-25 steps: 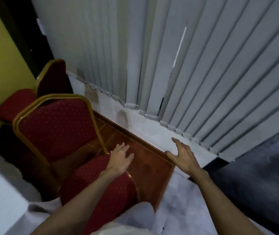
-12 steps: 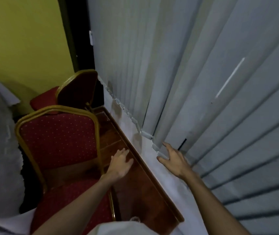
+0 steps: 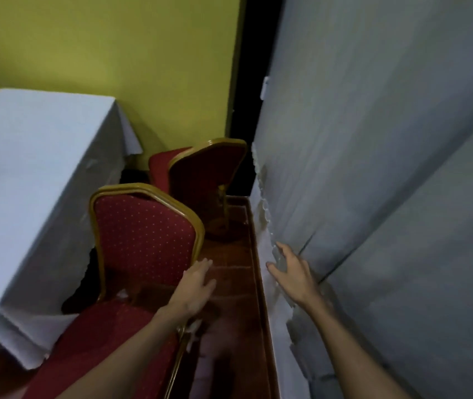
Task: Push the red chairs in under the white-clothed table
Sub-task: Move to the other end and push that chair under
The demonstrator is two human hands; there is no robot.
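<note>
Two red chairs with gold frames stand between the white-clothed table [image 3: 28, 174] on the left and the blinds on the right. The near chair [image 3: 143, 237] shows its dotted backrest, and its seat runs toward me at the bottom. The far chair [image 3: 203, 171] stands behind it by the corner, its back toward me. My left hand [image 3: 196, 286] hovers open over the right edge of the near chair's seat, beside the backrest. Held open beside the bottom of the blinds, my right hand [image 3: 292, 272] holds nothing.
Grey vertical blinds [image 3: 373, 168] fill the right side, above a white ledge [image 3: 275, 312]. A strip of reddish wooden floor [image 3: 238, 283] runs between the chairs and the ledge. A yellow wall [image 3: 100, 47] closes the far end, with a dark gap at the corner.
The view has swung left, bringing the table and yellow wall into sight. Both hands stay open and held forward, the right one now close to the blinds.
</note>
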